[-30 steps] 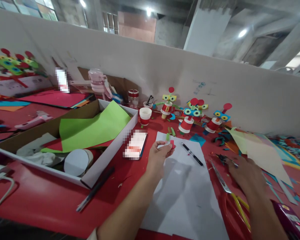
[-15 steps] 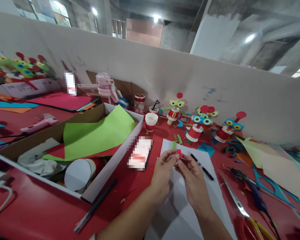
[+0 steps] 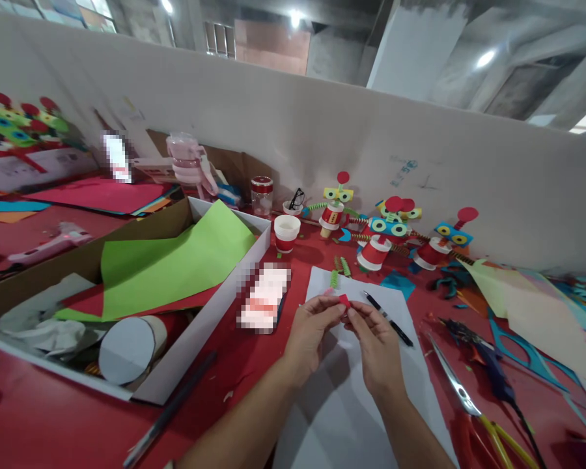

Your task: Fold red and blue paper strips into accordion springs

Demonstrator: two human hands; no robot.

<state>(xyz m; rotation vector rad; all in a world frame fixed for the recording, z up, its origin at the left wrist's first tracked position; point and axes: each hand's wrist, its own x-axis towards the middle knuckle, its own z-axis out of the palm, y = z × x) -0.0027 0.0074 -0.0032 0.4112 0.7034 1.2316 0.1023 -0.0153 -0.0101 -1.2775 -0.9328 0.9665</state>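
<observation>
A small red piece of paper (image 3: 344,300) is pinched between the fingertips of both hands, above the upper part of a white sheet (image 3: 332,391). My left hand (image 3: 312,326) holds its left side, fingers closed. My right hand (image 3: 377,342) grips it from the right, also closed. Just beyond the fingers lie green folded paper strips (image 3: 334,279). A black pen (image 3: 388,318) rests on the sheet to the right of my right hand.
On the left stands a white box (image 3: 209,332) holding green paper. A phone (image 3: 266,298) lies beside it. Paper-cup figures (image 3: 375,253) and a cup (image 3: 286,233) stand behind. Scissors (image 3: 461,394) and a glue gun (image 3: 493,365) lie at right.
The view has shifted slightly to the right, so most things sit further left. Both hands still hold the red piece, whose angle has changed slightly.
</observation>
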